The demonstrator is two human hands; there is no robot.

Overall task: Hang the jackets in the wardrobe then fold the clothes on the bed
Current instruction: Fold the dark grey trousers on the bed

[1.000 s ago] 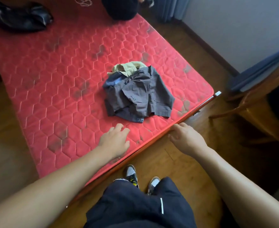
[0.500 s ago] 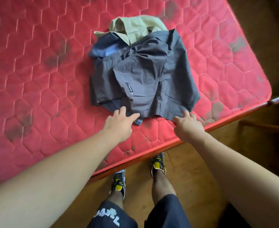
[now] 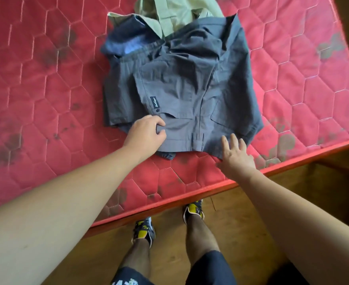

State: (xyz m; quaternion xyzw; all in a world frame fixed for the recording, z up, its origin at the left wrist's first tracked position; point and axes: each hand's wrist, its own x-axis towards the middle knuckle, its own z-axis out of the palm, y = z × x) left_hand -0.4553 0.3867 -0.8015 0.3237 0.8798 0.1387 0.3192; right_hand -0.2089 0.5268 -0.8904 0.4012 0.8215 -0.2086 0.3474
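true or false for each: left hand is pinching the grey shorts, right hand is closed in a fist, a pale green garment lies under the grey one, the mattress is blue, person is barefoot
1. The left hand is pinching the grey shorts: true.
2. The right hand is closed in a fist: false, its fingers are spread open at the shorts' near edge.
3. A pale green garment lies partly under the grey one: true.
4. The mattress is blue: false, it is red and quilted.
5. The person is barefoot: false, they wear shoes.

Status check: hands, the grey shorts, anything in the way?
Left hand pinching grey shorts at near hem. Right hand open, fingertips on hem. Shorts crumpled atop beige garment. Nothing blocking.
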